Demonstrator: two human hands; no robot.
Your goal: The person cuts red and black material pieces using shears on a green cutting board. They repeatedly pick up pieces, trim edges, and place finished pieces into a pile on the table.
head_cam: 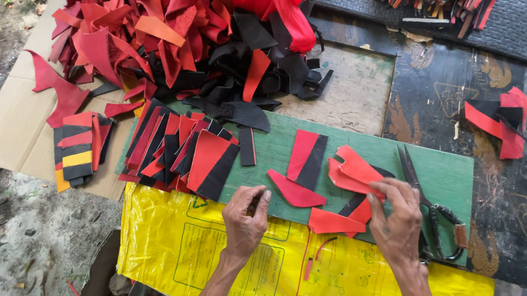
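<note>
My left hand (pixel 245 218) rests at the near edge of a green board (pixel 445 173), fingers curled together, holding nothing I can see. Just right of it lies a curved red piece (pixel 296 192). My right hand (pixel 399 221) presses its fingertips on a stack of red and black cut pieces (pixel 354 170). Another red piece (pixel 332 222) lies below that, between both hands. A red-and-black joined piece (pixel 306 156) sits upright-looking in the board's middle. Black scissors (pixel 427 203) lie just right of my right hand.
A row of stacked red-and-black pieces (pixel 177 150) covers the board's left end. Behind it is a big heap of red and black scraps (pixel 178 39). More stacked pieces (pixel 78 147) lie on cardboard at left, others (pixel 499 121) at right. A yellow sack (pixel 191 249) is under my arms.
</note>
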